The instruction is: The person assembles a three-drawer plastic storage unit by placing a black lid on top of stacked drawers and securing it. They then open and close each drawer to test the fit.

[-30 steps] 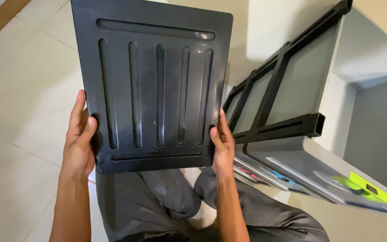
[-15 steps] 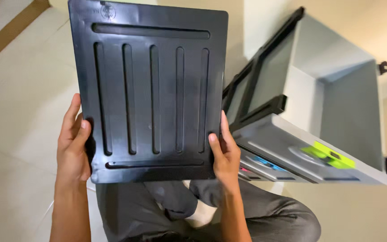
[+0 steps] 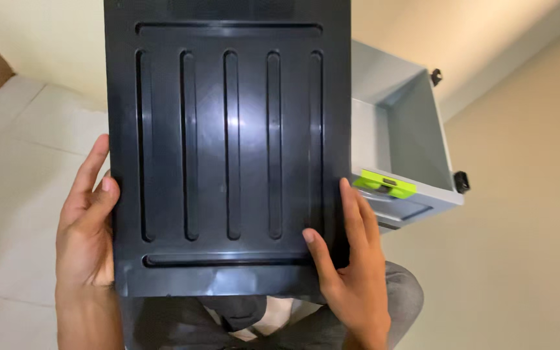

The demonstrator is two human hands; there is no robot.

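Pale floor tiles (image 3: 21, 194) and a cream wall filled the background while you sat with your grey-trousered legs (image 3: 280, 321) below the work. You held the black ribbed panel (image 3: 228, 149) flat-on toward your face, filling the middle of the view, so its moulded grooves could be read. Your left hand (image 3: 85, 227) clasped the panel's left edge, thumb on the front and fingers behind, taking the weight. Your right hand (image 3: 351, 266) gripped the lower right corner, thumb pressed on the face and fingers extended along the edge, steadying it against tilting. Behind the panel, to your right, the grey drawer unit (image 3: 409, 136) with its lime-green latch (image 3: 385, 184) lay tipped over, its open side up, within reach.
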